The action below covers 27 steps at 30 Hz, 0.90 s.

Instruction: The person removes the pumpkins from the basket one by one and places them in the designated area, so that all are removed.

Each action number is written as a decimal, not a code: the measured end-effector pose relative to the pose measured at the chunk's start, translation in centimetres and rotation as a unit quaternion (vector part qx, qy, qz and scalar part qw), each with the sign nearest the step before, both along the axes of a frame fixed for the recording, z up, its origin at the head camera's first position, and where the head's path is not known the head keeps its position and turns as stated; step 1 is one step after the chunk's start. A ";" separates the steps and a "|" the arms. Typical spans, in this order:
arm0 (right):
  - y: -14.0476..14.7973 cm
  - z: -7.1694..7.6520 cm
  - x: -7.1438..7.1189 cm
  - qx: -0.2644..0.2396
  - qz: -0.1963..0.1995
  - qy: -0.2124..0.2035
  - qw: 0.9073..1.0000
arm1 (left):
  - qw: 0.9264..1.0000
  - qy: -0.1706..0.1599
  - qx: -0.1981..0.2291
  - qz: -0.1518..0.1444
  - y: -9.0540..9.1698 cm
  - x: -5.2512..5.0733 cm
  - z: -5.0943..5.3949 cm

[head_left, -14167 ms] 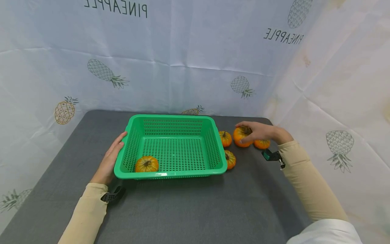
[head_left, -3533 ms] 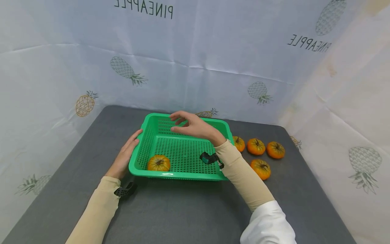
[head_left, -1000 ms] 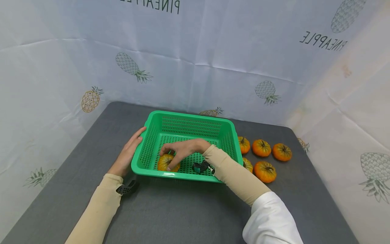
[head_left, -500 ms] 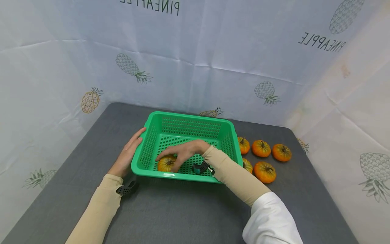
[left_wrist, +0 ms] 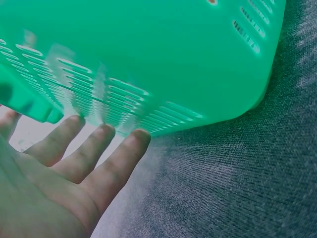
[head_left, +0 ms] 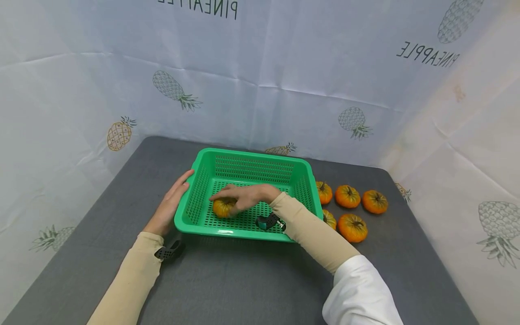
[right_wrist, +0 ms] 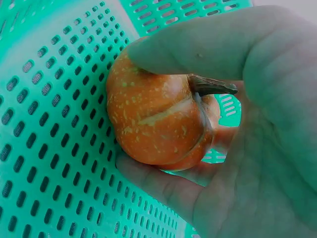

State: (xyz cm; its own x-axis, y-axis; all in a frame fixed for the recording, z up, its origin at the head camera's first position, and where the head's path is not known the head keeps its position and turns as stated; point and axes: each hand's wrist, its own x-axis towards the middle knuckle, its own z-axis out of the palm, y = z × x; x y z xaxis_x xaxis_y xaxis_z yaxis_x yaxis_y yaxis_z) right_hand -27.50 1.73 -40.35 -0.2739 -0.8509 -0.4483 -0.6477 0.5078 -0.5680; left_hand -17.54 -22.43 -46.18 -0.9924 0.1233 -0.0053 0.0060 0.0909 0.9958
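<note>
A green plastic basket (head_left: pixel 248 233) with slotted walls sits on the dark table. Inside it, near the front left corner, my right hand (head_left: pixel 243 197) grips a small orange pumpkin (head_left: pixel 222 207) from above. In the right wrist view the thumb presses one side of the pumpkin (right_wrist: pixel 153 114) and fingers wrap the other, its brown stem turned towards the palm. My left hand (head_left: pixel 168 207) rests against the basket's left side. Its fingers (left_wrist: pixel 116 166) are nearly straight, with the tips at the outer wall in the left wrist view.
Several more orange pumpkins stand on the table right of the basket, such as a back one (head_left: pixel 347 196) and a front one (head_left: pixel 352 228). One pumpkin (head_left: pixel 329 219) is partly hidden by the basket and right arm. A pineapple-print curtain (head_left: pixel 243 90) hangs behind the table.
My right hand was at the pumpkins on the right, then open above the basket, and now grips the pumpkin inside. That pumpkin has shifted slightly towards the back. The left hand stays at the basket.
</note>
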 end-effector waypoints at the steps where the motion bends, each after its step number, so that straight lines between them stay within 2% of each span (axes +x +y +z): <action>1: 0.0 0.0 0.0 0.000 -0.001 0.002 1.000 | 1.000 0.000 0.000 0.000 0.0 0.0 0.0; 22: 0.0 -0.2 -0.4 -0.002 -0.024 0.027 0.999 | 1.000 0.009 0.006 -0.011 -0.2 0.0 -0.3; 27: 0.0 -0.3 -0.5 -0.003 -0.027 0.060 0.998 | 1.000 0.005 0.007 -0.009 -0.1 -0.1 -0.2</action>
